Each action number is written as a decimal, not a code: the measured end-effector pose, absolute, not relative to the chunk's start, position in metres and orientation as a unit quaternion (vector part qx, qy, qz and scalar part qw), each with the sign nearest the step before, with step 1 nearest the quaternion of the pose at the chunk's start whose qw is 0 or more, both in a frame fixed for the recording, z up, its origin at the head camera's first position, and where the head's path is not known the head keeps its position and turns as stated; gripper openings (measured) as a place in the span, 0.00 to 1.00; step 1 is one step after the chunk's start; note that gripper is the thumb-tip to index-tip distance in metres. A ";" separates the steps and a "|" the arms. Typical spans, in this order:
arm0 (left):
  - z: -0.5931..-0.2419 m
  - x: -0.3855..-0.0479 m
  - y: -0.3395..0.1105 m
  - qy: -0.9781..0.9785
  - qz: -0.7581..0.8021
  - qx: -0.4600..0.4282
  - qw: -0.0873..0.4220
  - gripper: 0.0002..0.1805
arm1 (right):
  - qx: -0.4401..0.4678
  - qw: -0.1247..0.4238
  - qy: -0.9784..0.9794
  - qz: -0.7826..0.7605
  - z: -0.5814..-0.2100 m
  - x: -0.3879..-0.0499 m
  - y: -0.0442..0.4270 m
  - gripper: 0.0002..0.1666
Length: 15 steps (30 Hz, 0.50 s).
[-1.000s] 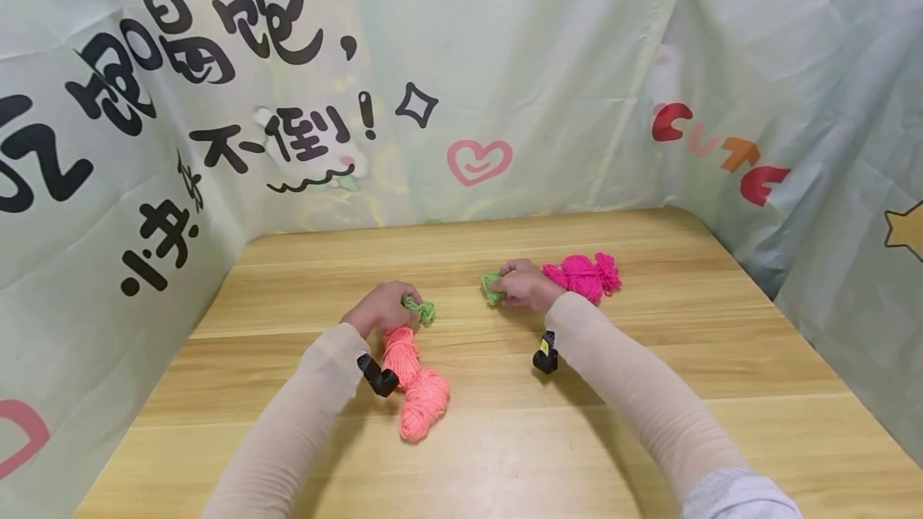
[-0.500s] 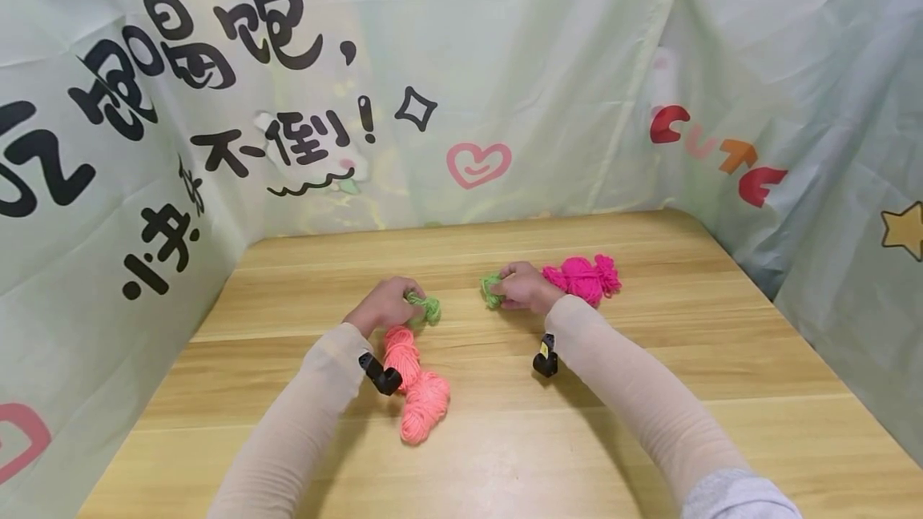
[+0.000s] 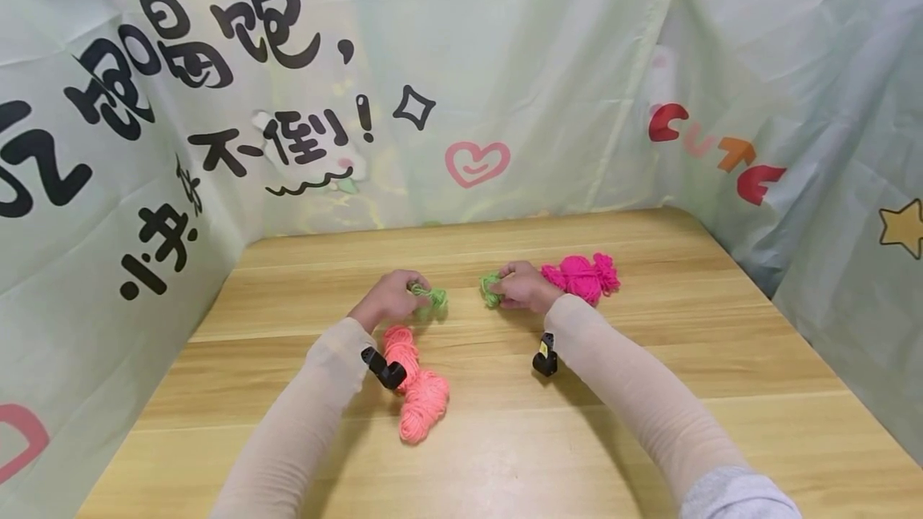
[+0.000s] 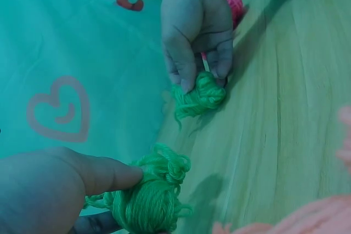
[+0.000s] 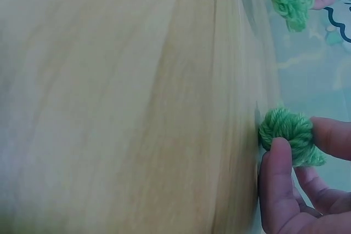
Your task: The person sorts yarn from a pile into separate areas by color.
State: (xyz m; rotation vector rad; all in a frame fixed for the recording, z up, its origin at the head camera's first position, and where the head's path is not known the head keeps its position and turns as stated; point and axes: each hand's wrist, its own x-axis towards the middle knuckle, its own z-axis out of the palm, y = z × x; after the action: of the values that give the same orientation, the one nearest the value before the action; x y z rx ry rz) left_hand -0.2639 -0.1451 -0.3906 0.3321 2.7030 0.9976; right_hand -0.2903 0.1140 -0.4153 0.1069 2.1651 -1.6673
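My left hand [image 3: 395, 295] pinches a small green yarn bundle [image 4: 148, 204] between thumb and fingers, held a little above the table. The same bundle shows at the top of the right wrist view. My right hand [image 3: 525, 285] grips another green yarn bundle [image 5: 290, 132], which sits at the tabletop with thumb and fingers on either side. A gap separates the two green bundles. Close behind my right hand lies a magenta yarn skein [image 3: 582, 277], tied at its middle. Below my left wrist lies a coral yarn skein [image 3: 424, 405], its upper end partly behind the wrist camera.
The wooden table [image 3: 505, 455] is backed by a pale printed cloth [image 3: 548, 86] on the far side, left and right. Black wrist cameras hang under both forearms, the left camera [image 3: 384, 369] over the coral skein.
My left hand has moved slightly right and away from me with its green yarn bundle, off the end of the coral skein. My right hand has stayed in place.
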 end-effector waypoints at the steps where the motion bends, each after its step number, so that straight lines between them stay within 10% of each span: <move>1: -0.391 -0.264 -0.145 0.923 0.348 0.111 0.122 0.12 | 0.038 0.202 0.775 -0.597 -0.415 -0.290 0.114 0.22; 15: -0.391 -0.268 -0.137 0.890 0.431 0.063 0.137 0.16 | 0.035 0.207 0.777 -0.594 -0.416 -0.291 0.114 0.20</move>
State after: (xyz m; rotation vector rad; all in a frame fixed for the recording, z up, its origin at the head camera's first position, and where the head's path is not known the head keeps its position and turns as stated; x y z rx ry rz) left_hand -0.2684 -0.1374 -0.3908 0.1822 2.5743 1.2466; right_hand -0.2911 0.1140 -0.4158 0.0976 2.1630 -1.6537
